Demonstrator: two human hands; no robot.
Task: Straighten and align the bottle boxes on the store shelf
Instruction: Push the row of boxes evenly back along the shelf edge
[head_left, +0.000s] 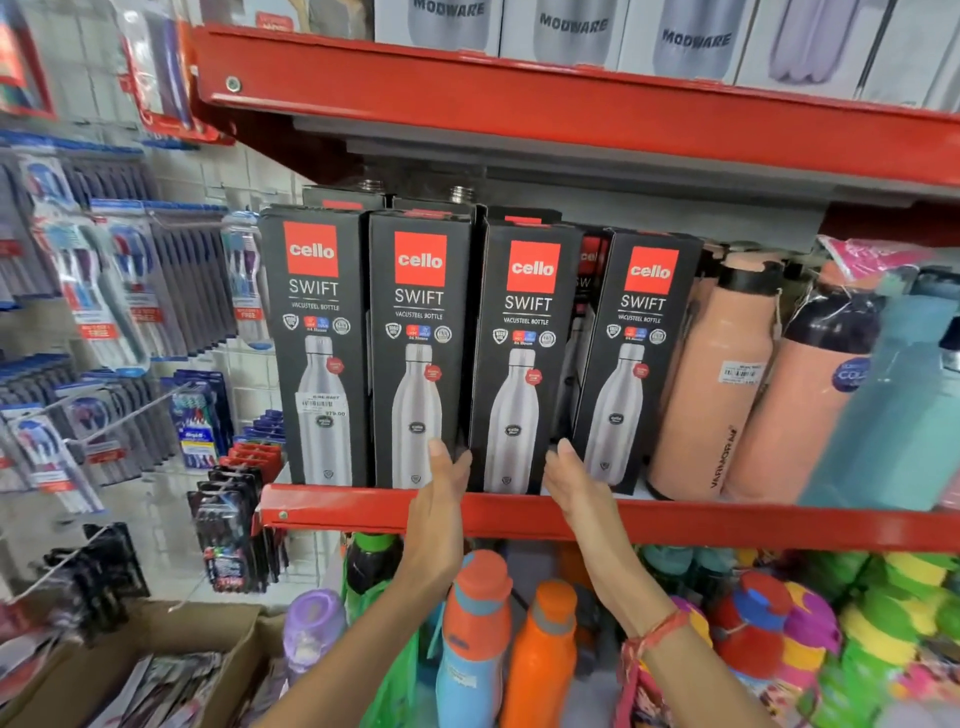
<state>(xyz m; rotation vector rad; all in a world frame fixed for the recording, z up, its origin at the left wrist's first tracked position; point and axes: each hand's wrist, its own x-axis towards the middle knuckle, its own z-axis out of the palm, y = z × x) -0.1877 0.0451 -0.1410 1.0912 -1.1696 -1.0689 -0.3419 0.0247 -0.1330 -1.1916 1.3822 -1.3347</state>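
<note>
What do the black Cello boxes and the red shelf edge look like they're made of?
Cello boxes: likely printed cardboard with a semi-gloss finish, judging by the folded edges, crisp corners and a faint sheen.
Red shelf edge: probably painted sheet metal, glossy, given the smooth reflective strip with a screw at its left end.

Both forearms reach up and forward; left hand (442, 486) and right hand (570, 480) face each other, palms inward, fingers extended.

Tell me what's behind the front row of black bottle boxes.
Behind the front row of boxes stand more black boxes, only tops and edges showing, plus two metal bottle necks. Everything lower is covered.
</note>
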